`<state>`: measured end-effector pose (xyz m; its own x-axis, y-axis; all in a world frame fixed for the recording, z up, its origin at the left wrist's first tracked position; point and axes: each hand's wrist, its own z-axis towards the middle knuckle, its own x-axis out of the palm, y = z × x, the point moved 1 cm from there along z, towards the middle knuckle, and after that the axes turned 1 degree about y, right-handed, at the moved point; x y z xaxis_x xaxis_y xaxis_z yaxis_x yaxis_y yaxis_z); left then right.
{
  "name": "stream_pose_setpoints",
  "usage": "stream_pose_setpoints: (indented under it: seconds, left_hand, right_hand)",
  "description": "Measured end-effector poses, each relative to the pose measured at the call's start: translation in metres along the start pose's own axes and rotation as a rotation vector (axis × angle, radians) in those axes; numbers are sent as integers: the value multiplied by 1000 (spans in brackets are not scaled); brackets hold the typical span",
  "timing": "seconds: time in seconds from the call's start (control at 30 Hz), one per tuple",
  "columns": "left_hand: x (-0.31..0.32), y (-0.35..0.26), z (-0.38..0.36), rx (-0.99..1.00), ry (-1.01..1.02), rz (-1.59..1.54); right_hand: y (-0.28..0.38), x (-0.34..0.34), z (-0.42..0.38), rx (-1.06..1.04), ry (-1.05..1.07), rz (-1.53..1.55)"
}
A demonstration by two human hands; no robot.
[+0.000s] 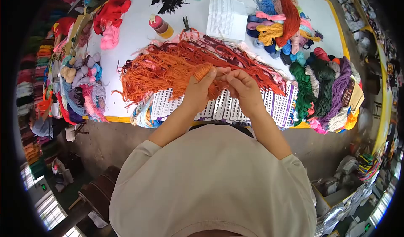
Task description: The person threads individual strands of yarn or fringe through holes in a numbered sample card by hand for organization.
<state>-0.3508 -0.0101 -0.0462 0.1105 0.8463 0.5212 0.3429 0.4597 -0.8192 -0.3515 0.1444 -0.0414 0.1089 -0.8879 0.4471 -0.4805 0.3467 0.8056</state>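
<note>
My left hand (197, 91) is closed around a bundle of orange embroidery thread (202, 71), gripped between thumb and fingers. Close beside it, my right hand (247, 93) has thumb and fingertips pinched together at the bundle's right end; whatever is in that pinch is too fine to make out. Under and around both hands spreads a heap of loose orange thread (155, 70), with dark red strands (252, 70) running to the right. Several white cards punched with rows of holes (214, 108) lie along the table's front edge, partly covered by the thread.
Scissors (185, 24) and a pink-and-yellow cone (160, 25) stand behind the heap, near a printed sheet (227, 16). Mixed skeins (282, 24) are piled back right, with green and purple skeins (322, 85) at right. More skeins (86, 81) lie left.
</note>
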Motion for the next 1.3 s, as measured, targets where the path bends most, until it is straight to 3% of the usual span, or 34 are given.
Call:
stream_pose_setpoints:
  seconds: [0.17,0.23,0.3,0.4,0.7,0.93,1.03,1.1,1.3]
  left_hand:
    - [-2,-9,-16,-14,113,-100]
    - [2,-12,-21,-58,142,-128]
    - [5,-12,-26,4,137,90]
    - [5,-17,-30,34,111,164]
    - [-4,-14,-32,32,109,7]
    - [-5,-14,-34,72,87,80]
    - [-10,-11,-32,51,84,19]
    - [-11,-12,-34,-24,198,-228]
    - [-7,-15,-38,-49,283,-206]
  right_hand:
    - [-6,11,-12,-26,-38,38]
    - [-8,19,-15,-95,-36,-151]
    - [-10,26,-18,-116,-42,-153]
    - [-13,30,-21,-153,-48,-158]
    - [-17,36,-30,-111,-97,3]
    - [-15,41,-33,-115,-112,144]
    - [-14,41,-34,-103,-120,227]
    - [-16,36,-35,-101,-123,232]
    - [-19,37,-37,-114,-107,-60]
